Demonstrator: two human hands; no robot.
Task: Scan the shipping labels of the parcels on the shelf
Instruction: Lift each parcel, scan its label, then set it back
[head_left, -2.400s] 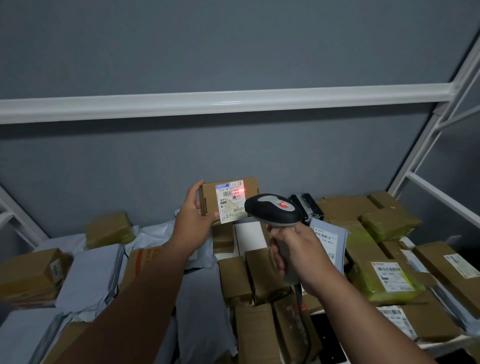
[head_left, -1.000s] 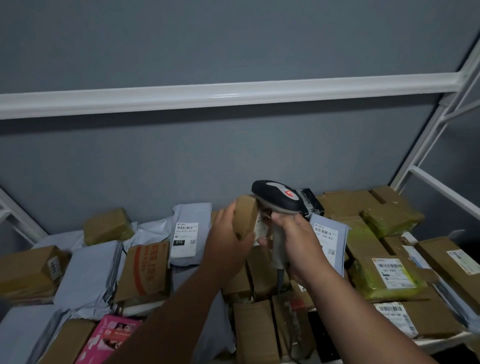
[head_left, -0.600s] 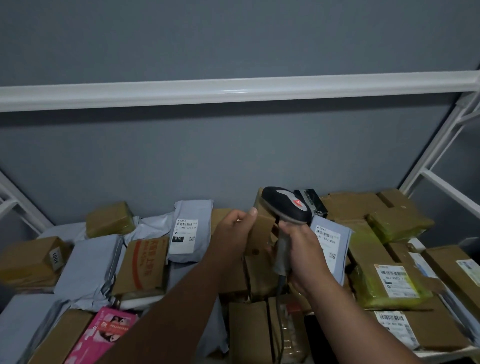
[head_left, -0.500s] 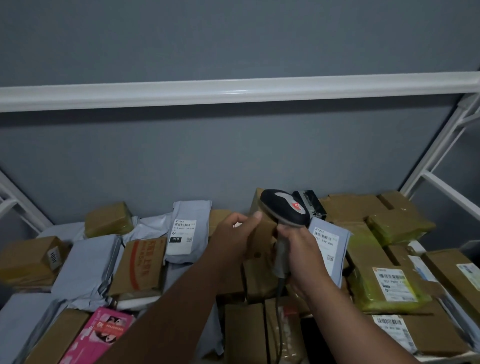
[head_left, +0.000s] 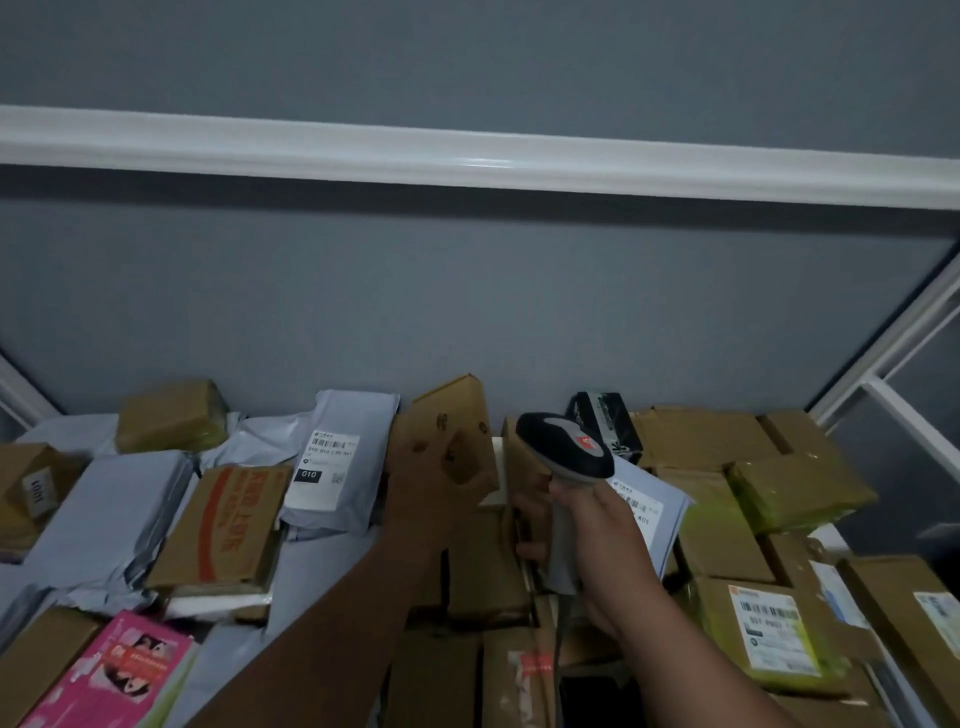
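Observation:
My left hand grips a small brown cardboard box that stands tilted on edge among the parcels at the back middle of the shelf; its label is turned away from me. My right hand holds a black and grey barcode scanner by its handle, just right of that box. No red scan line shows. A grey mailer bag with a white label marked 010 leans just left of my left hand.
Brown boxes and grey mailers cover the shelf. Yellow-taped parcels lie at right, a pink package at the bottom left, a black box behind the scanner. A white rail crosses above; white frame struts rise at right.
My left hand brought the small box down from the scanner beam, turned its label away and set it on edge among the parcels. The scanner's red line is gone. The view shifted left.

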